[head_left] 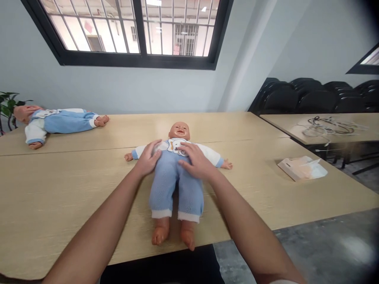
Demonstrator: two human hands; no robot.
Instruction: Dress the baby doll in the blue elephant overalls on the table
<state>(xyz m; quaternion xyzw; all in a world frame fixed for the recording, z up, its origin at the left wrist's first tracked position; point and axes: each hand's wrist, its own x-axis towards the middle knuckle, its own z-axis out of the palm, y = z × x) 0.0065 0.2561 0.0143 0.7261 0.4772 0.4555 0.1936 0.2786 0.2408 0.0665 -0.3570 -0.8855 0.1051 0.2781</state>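
A baby doll [177, 181] in a blue and white outfit lies on its back on the table, head away from me and bare feet near the front edge. Both its arms stretch out sideways. My left hand [149, 158] rests against the doll's side by its left-hand sleeve in the view, fingers extended. On the doll's chest, partly over the printed animal face, lies my right hand [195, 159] with its fingers spread. Neither hand is closed round anything. Some of the chest print is hidden under my right fingers.
A second doll [66, 121] in similar clothes lies at the far left of the wooden table [74, 205]. An opened tissue pack [302, 168] lies on the right. Tangled cables [331, 127] cover part of another table, with stacked black chairs [316, 98] behind. A plant [10, 105] stands far left.
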